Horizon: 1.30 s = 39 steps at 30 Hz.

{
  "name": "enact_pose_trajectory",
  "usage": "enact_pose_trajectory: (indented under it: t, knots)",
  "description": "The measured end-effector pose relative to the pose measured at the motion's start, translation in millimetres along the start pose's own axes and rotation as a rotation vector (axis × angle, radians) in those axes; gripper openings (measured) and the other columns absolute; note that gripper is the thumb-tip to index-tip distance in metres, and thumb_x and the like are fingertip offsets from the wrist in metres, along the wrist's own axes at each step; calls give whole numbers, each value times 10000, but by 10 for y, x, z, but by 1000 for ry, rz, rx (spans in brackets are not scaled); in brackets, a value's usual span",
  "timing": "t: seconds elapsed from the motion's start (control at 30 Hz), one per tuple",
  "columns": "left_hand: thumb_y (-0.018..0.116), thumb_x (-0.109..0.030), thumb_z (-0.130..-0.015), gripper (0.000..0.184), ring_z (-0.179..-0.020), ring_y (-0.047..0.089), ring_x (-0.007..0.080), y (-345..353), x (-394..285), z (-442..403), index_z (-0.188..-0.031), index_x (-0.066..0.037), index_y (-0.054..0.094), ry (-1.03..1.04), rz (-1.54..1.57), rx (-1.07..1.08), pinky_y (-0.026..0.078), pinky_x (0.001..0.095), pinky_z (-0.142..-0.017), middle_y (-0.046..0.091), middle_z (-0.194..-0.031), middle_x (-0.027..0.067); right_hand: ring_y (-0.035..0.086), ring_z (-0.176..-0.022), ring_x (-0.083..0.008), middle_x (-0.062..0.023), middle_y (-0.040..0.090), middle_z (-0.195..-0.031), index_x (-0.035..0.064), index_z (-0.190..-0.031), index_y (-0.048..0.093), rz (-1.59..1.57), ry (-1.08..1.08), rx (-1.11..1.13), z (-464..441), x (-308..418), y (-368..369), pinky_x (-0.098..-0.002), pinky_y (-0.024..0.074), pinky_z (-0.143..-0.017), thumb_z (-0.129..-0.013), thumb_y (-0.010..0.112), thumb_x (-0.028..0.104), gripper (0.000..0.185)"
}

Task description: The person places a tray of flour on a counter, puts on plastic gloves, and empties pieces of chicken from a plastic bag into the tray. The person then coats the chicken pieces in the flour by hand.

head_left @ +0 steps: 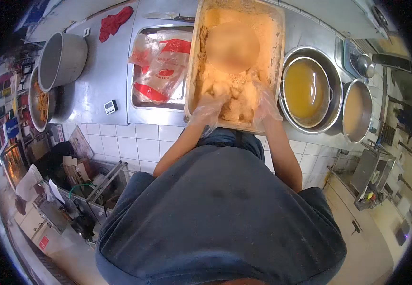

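A large rectangular tub [280, 57] of orange-tinted breading flour [206, 50] stands before me on the counter. Lumpy coated pieces [234, 107] lie in its near part; their kind is hidden under the flour. Both my hands wear clear plastic gloves and reach in over the near rim. My left hand [210, 108] is at the left of the lumps, touching them. On their right, close to the tub's right wall, is my right hand [264, 102]. Flour blends with the fingers of both hands, so their grip is unclear. A blurred round patch covers the tub's middle.
Left of the tub, a metal tray [137, 102] holds red-and-white plastic bags [168, 66]. A knife [170, 17] lies behind it. Bowls of yellow liquid [305, 90] and cloudy liquid [355, 111] stand right. A timer [110, 107], red cloth [115, 23] and pot [63, 61] are left.
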<state>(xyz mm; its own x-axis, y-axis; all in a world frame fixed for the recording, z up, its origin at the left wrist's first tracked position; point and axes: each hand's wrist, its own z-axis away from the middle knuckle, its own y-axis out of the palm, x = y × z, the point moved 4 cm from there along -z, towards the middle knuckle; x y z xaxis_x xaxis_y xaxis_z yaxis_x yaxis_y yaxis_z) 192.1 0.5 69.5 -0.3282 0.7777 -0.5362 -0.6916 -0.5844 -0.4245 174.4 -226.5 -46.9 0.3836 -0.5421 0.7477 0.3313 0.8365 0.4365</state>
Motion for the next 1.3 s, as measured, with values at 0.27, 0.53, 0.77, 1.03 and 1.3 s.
enact_pose_trajectory:
  t: [0.27,0.53,0.77,1.03,1.3]
  knots:
    - [459,-577,-988,724,-1196,604,347,83,350,-182,-1469,-37,441,-309,50,-151,439,439,-1056,587,-1346,247,676,-971,-333,-148,719,-1008,-31,-1141,678,1166,-302,-205,-750,676,495,-439,529,-899,-982,530,558,628]
    - [418,-524,-1037,654,-1230,581,296,477,471,-711,-1521,-86,390,-147,1538,-456,415,430,-1099,554,-1409,192,657,-1025,-415,-273,705,-996,-77,-1001,717,1269,19,-305,-1311,839,658,-463,478,-940,-946,437,699,827]
    - [590,-499,-978,661,-1208,584,256,-20,62,-433,-1477,-86,460,-101,1335,-343,453,408,-1080,578,-1389,113,394,-1434,-270,-175,426,-1537,74,-1491,451,448,175,234,-1755,229,214,-402,384,-1133,-973,517,538,698]
    - [650,-349,-957,619,-1205,603,312,339,505,-1321,-1447,-35,441,-114,1730,-93,550,444,-973,564,-1378,178,507,-1326,-234,-113,471,-1510,30,-1493,430,267,61,742,-1123,320,505,-342,474,-1040,-977,549,261,577]
    - [504,-398,-985,487,-1162,599,422,-129,-67,-536,-1350,-79,551,72,2,-167,476,465,-1010,573,-1293,271,628,-1139,-201,-128,625,-1319,-26,-1349,569,279,251,153,-363,1107,925,-322,537,-926,-987,598,286,479]
